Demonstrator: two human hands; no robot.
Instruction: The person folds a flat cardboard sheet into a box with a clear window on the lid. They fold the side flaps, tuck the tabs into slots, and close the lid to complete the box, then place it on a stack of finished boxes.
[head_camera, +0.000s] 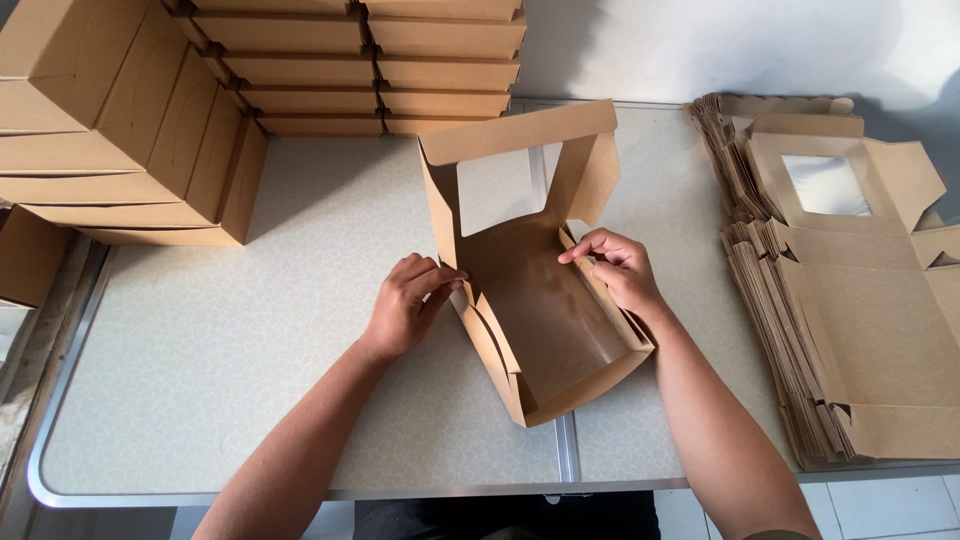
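Both forearms run off the bottom edge; left hand (405, 303) and right hand (615, 268) pinch the box (545, 310) walls, fingertips partly hidden.

Both forearms were bare from the elbows down, with no sleeves reaching into view. The left hand (405, 303) and the right hand (620, 268) wore no gloves, rings or watch. The fingers (436, 280) were uncovered, with short nails. Dark clothing showed at the bottom edge, between the arms.
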